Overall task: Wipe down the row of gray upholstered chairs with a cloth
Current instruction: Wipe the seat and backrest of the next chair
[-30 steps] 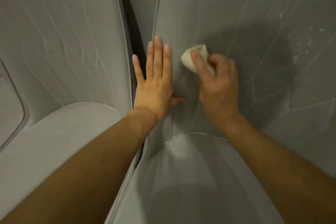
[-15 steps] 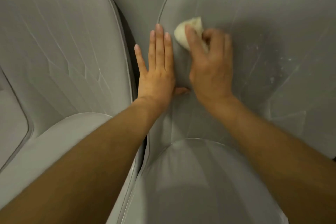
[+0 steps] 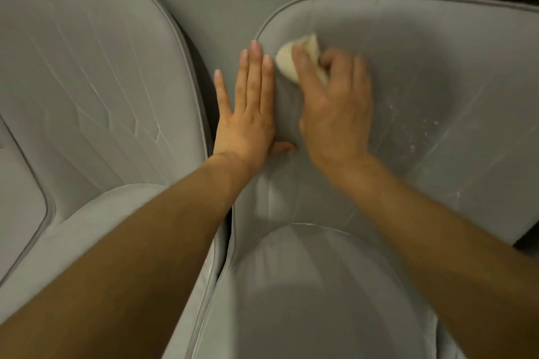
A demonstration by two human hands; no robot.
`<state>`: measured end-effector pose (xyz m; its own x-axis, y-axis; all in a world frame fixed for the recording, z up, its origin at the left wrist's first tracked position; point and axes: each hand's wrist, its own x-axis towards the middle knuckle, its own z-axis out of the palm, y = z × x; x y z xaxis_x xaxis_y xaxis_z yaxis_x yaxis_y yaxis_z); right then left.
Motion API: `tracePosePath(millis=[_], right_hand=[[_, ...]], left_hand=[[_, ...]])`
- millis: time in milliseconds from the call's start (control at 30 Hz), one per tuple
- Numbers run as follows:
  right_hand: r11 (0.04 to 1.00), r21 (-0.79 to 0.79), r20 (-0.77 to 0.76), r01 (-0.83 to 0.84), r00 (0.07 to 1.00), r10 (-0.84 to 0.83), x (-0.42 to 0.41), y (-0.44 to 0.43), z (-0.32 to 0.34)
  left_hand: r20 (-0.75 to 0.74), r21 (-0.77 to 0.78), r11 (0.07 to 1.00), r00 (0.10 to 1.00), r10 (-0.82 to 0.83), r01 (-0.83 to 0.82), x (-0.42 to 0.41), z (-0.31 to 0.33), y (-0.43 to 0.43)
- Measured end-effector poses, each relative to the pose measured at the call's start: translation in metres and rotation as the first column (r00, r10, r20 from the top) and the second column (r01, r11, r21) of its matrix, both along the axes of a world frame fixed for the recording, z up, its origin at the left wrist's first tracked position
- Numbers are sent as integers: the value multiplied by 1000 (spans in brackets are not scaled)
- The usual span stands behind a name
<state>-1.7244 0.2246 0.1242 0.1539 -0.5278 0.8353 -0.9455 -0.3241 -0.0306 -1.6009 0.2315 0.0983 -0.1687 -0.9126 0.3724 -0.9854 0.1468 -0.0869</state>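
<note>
Two gray upholstered chairs stand side by side. The right chair's backrest (image 3: 423,73) fills the upper right, with its seat cushion (image 3: 315,294) below. My right hand (image 3: 335,108) grips a bunched cream cloth (image 3: 294,60) and presses it against that backrest near its upper left corner. My left hand (image 3: 248,114) lies flat with straight fingers on the backrest's left edge, right beside the cloth. The left chair's backrest (image 3: 87,81) is creased and nothing touches it.
A dark narrow gap (image 3: 201,102) runs between the two chairs. White specks and streaks (image 3: 420,131) mark the right backrest to the right of my hands. A third cushion edge (image 3: 17,183) shows at far left. Behind the chair tops it is dark.
My right hand has slid the cloth upward along the right backrest toward its top corner. The view has tilted up, so the chair tops show now. My left hand stays flat in place.
</note>
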Motion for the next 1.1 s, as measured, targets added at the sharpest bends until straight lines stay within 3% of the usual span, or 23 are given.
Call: tracePosePath(millis=[100,200,367,467,633,733,800,900,1000,1100], right_hand=[[990,117,14,-83,997,81,-6,16,-25],[985,89,68,-151,987,145,-11,20,-9],[998,-54,116,33,993,-26,-16,-16,49],[995,-21,56,97,994,-96,-11,-11,22],[984,147,63,-100,994,92,-26,16,-24],[990,34,121,-139,984,134,-33,16,7],[995,-72,148,-65,986,75,-42,5,33],[994,-75,146,84,987,-73,-51,-14,51],[996,-36,53,77,996,-75,-46,-5,18],[998,52,18,-17,1000,16,-51,13,-21]], left_hand=[[1,23,1000,1000,-11,11,0,-1,-1],[0,21,999,1000,-25,25,-1,4,1],[-55,-19,999,997,-51,50,-13,21,-11],[-60,1,997,996,-72,72,-14,25,-13],[-39,106,993,998,-49,53,-14,24,-17],[-27,35,997,998,-64,65,-12,21,-17],[16,-68,993,995,-100,101,-10,15,-13],[83,-109,977,981,-175,184,-13,4,-8],[104,-72,978,977,-186,194,-16,6,-5],[125,72,987,980,-154,145,-16,10,-3]])
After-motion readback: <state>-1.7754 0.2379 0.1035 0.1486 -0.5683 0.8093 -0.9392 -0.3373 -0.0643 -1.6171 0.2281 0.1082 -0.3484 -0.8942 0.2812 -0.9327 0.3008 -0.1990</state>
